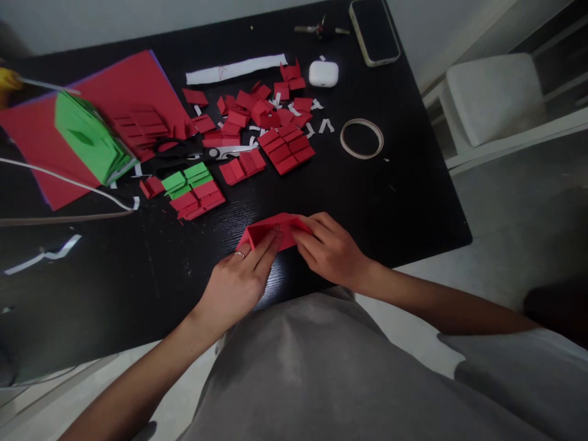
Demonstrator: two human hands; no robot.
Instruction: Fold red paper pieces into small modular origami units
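A partly folded sheet of red paper (287, 236) is held between my two hands close to the table's near edge. My left hand (239, 278) grips its left part, fingers laid over the paper, with a ring on one finger. At the right end, my right hand (333, 248) pinches the paper with thumb and fingers. Beyond the hands lie a block of joined green and red folded pieces (197, 193), a red four-part block (287, 149) and a short red pair (242, 167). Behind these is a loose heap of small red folded pieces (248, 107).
Scissors with black handles (214, 153) lie beside the heap. A green paper stack (89, 138) rests on red sheets (138, 79) at the left. A tape roll (361, 138), white earbud case (323, 74), phone (375, 30) and keys (321, 29) are at the right and back.
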